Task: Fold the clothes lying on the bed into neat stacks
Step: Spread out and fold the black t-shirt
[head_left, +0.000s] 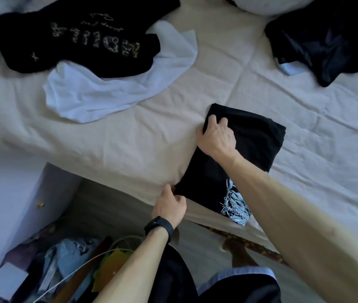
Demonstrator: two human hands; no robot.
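A black t-shirt (254, 141) with a pale blue print lies folded into a long strip on the beige bed sheet (130, 132), its near end hanging over the bed's edge. My right hand (216, 138) grips the strip's left edge near the far end, fingers curled on the cloth. My left hand (170, 207), with a black band on its wrist, pinches the strip's near left corner at the bed's edge. At the far left lie a black sweater with gold lettering (75, 38) and under it a white garment (108, 84). A dark crumpled garment (327, 40) lies at the far right.
A white pillow (265, 5) sits at the top edge. Left of the bed stands a white cabinet (5, 204). Below it the floor holds clutter: pale blue cloth (68, 259), a white cable, a yellow-green item (110, 265). My legs in dark shorts stand by the bed's edge.
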